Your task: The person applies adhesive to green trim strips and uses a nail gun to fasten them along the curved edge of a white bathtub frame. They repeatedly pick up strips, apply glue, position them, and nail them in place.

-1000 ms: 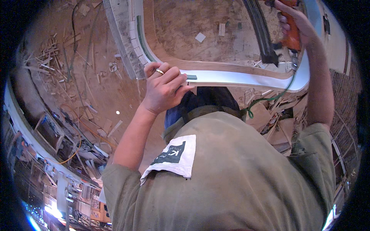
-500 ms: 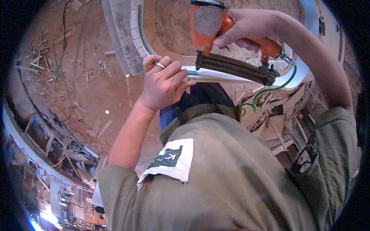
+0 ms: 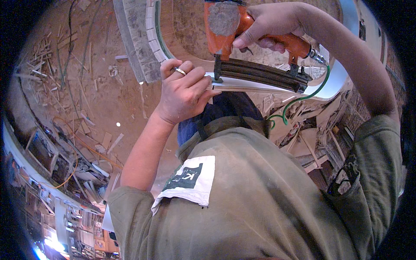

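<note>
An orange pneumatic nail gun (image 3: pixel 223 26) is gripped in my right hand (image 3: pixel 271 32), my fingers wrapped round its handle. Its long dark magazine (image 3: pixel 260 73) points to the right, and its nose is down at the edge strip close to my left hand. My left hand (image 3: pixel 184 89), with a ring on one finger, is closed over the near rim of a curved wooden panel (image 3: pixel 195 66). Along this rim runs a narrow green strip (image 3: pixel 161 39) beside pale segmented blocks (image 3: pixel 152 37). What lies under my left fingers is hidden.
A green coiled air hose (image 3: pixel 303 99) hangs from the gun's handle. Wood scraps (image 3: pixel 310 141) are heaped below the panel at right. More offcuts (image 3: pixel 41 63) and cables litter the floor at left. A grey board (image 3: pixel 136 43) stands beside the panel's left curve.
The nail gun and my right hand have shifted left and slightly upward, bringing the gun's nose against the strip next to my left fingers. My left hand stays at the same rim.
</note>
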